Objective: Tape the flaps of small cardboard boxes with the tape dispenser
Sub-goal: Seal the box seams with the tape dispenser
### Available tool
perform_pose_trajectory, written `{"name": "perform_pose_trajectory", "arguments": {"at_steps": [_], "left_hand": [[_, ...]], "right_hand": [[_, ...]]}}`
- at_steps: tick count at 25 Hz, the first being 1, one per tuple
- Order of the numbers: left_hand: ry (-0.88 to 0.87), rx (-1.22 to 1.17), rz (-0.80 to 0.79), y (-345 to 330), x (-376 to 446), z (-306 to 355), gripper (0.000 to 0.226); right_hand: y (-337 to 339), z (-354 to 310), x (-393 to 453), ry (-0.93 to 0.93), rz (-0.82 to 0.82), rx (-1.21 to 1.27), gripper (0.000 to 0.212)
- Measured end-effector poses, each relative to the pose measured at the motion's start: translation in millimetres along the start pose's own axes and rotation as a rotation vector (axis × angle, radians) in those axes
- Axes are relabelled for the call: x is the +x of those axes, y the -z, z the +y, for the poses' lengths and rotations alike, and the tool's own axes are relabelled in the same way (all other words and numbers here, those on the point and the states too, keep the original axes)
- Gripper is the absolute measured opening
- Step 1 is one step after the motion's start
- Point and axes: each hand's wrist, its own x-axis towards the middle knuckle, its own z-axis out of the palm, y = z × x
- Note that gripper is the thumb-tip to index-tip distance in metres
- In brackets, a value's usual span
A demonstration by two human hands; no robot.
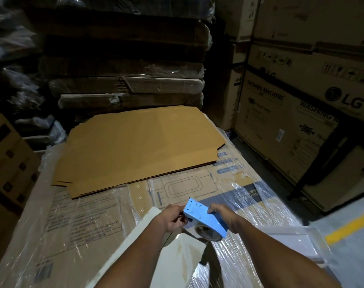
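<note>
Stacked cartons wall in this dim storeroom — flat bundled cardboard at the back, big washing-machine boxes (297, 125) on the right. Low in front lies a wide plastic-wrapped carton (89, 221) that serves as the work surface. On its far half rests a plain brown flattened cardboard sheet (139, 150), whose near edge runs slantwise across the wrap. Between that edge and the person, the wrapped surface is open. The tape dispenser (206, 219) is held just above the near part of the carton — a light blue metal shell, scuffed, with a roll of tape showing at its lower end. The left hand (172, 218) grips its upper left side, fingers curled. The right hand (222, 214) pinches the upper right edge. Below them pale, whitish box flaps (177, 258) stand open. A yellow floor line (351, 225) shows at far right.
</note>
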Motion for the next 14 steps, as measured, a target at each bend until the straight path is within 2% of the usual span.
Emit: {"name": "perform_pose_trajectory", "arguments": {"at_steps": [4,7,10,12,14], "left_hand": [[-0.078,0.192,0.094,1,-3,6,0.024],[-0.144,0.332,0.138,14,-2,15,0.022],[-0.135,0.394,0.157,21,-5,22,0.019],[-0.144,0.46,0.19,20,-4,31,0.018],[-0.195,0.544,0.292,32,2,45,0.017]], "right_hand": [[-6,-5,0,0.035,0.077,-0.054,0.06],[-12,-15,-4,0.076,0.13,-0.078,0.048],[-18,-25,-6,0.105,0.166,-0.117,0.027],[-22,-27,-6,0.123,0.197,-0.16,0.028],[-18,-22,-7,0.138,0.214,-0.19,0.029]]}}
